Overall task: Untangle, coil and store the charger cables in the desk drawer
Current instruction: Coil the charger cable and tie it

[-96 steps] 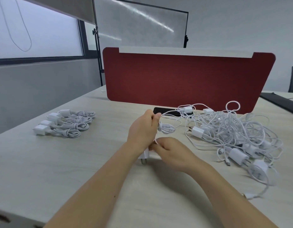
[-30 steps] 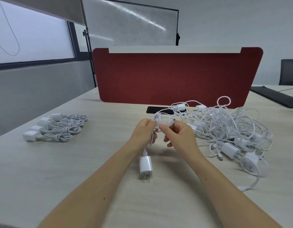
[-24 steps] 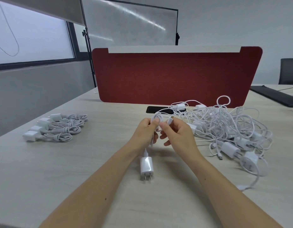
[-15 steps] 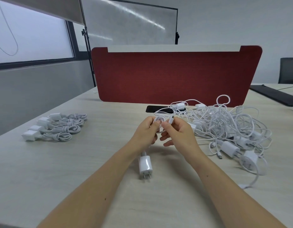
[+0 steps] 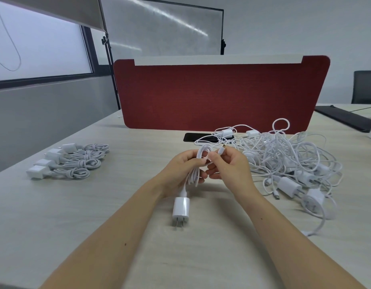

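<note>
The white charger cable (image 5: pixel 198 163) is held above the desk (image 5: pixel 97 215), in front of the middle of the red partition (image 5: pixel 222 94), and is gathered into several loops; its wall adapter (image 5: pixel 181 207) hangs below the loops on a short length, prongs downward, and whether it touches the desk cannot be told. The loops are gripped by the left hand (image 5: pixel 178 174), whose fingers are curled round them; the connector end (image 5: pixel 221 151) is pinched between thumb and forefinger of the right hand (image 5: pixel 230 167), the other fingers being loosely spread and holding nothing.

The cable is judged light, soft and springy, so the loops would likely open if released; the bundle is best taken at its waist, the adapter being the only stiff, weighty part.

A tangled pile (image 5: pixel 284 161) of further chargers lies before the partition's right end; four finished bundles (image 5: pixel 76 161) lie in a row well out from its left end; a dark phone (image 5: pixel 193 137) lies at its foot, partly under stray cable.

No drawer is seen; no brand, label or writing can be read.
</note>
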`<state>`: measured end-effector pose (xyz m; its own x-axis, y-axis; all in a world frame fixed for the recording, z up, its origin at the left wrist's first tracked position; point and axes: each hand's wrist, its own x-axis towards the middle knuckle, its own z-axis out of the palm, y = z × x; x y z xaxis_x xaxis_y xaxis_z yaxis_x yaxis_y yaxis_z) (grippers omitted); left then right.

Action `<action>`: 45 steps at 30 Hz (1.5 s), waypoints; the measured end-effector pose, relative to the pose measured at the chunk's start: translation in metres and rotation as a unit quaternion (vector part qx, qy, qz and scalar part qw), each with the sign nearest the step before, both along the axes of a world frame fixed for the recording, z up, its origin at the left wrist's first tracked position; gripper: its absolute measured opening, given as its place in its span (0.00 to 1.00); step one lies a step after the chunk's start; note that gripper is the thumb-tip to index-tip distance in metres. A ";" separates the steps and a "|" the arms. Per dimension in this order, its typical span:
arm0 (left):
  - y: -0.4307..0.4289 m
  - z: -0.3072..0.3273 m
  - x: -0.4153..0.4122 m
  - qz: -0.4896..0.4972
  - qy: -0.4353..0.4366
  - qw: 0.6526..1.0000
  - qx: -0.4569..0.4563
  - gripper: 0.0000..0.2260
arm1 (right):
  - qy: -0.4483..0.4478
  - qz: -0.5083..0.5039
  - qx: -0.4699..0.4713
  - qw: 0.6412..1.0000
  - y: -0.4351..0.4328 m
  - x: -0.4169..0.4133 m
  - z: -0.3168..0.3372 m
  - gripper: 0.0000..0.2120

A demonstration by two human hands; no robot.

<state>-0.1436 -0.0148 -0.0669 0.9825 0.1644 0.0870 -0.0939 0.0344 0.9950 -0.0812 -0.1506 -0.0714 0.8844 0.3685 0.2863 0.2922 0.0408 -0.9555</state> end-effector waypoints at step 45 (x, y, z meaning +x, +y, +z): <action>0.010 -0.004 -0.001 0.012 -0.076 0.974 0.211 0.17 | 0.158 0.128 0.012 0.979 -0.007 0.001 0.001 0.02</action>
<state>-0.1445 -0.0050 -0.0705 0.9490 0.1055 0.2971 -0.2378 -0.3792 0.8942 -0.0801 -0.1573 -0.0705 0.8094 0.5868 0.0251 -0.0407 0.0987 -0.9943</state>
